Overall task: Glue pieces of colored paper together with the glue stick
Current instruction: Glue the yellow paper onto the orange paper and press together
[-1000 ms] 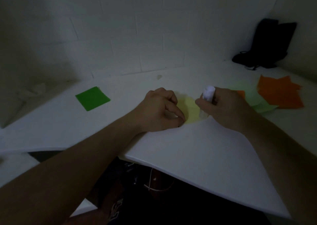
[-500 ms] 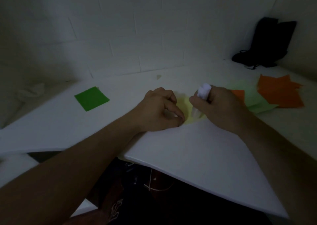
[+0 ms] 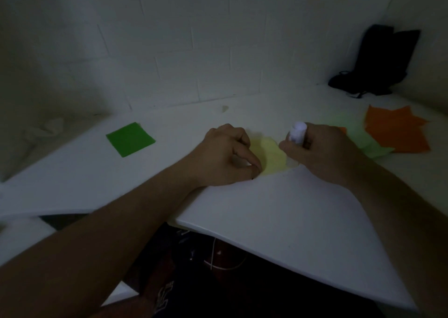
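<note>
A pale yellow paper (image 3: 272, 156) lies on the white table (image 3: 278, 216) between my hands. My left hand (image 3: 225, 155) rests on its left edge with curled fingers, fingertips pressing the paper down. My right hand (image 3: 322, 153) grips a white glue stick (image 3: 297, 133), held upright and tilted, its lower end on the yellow paper's right side. A dark green square of paper (image 3: 130, 139) lies apart at the left. Light green sheets (image 3: 363, 138) and orange sheets (image 3: 397, 131) are piled at the right, behind my right hand.
A black bag (image 3: 378, 63) stands against the wall at the back right corner. A white tiled wall runs behind the table. The table's front edge cuts diagonally, with a dark gap and a cable (image 3: 218, 262) below it.
My right hand has slid the glue stick left across the yellow paper and then a little back to the right. My left hand stays on the paper.
</note>
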A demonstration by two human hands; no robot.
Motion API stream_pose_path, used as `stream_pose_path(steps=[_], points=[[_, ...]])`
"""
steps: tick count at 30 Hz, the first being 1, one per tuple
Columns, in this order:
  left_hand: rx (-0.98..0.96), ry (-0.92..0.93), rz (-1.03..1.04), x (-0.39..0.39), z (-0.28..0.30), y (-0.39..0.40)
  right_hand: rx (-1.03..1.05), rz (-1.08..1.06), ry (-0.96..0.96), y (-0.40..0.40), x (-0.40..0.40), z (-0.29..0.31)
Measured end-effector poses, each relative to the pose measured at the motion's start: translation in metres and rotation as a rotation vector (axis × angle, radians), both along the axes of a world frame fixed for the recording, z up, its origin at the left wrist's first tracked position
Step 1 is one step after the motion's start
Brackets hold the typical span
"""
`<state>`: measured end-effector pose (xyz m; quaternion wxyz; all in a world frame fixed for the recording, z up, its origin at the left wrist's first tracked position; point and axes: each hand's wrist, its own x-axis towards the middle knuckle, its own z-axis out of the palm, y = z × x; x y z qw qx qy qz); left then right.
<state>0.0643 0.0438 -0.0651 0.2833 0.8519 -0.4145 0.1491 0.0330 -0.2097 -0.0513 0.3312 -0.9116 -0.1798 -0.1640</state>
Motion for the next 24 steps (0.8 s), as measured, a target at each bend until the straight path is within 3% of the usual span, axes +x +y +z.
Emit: stream_pose_path(steps=[5, 7, 11, 21, 24], points=[[0.006, 0.026, -0.014, -0.001, 0.001, 0.002, -0.026, -0.086, -0.062, -0.001, -0.001, 0.001], [-0.015, 0.137, -0.020, -0.002, 0.004, 0.004, 0.044, -0.118, -0.097, -0.003, 0.001, 0.005], [-0.234, 0.442, -0.068, -0.001, 0.014, 0.013, 0.215, -0.161, -0.172, -0.004, 0.003, 0.009], [-0.341, 0.663, -0.100, -0.005, 0.018, 0.014, 0.308, -0.140, -0.137, 0.001, 0.007, 0.004], [-0.497, 0.739, -0.101, -0.002, 0.019, 0.013, 0.360, -0.135, -0.095, 0.003, 0.006, 0.007]])
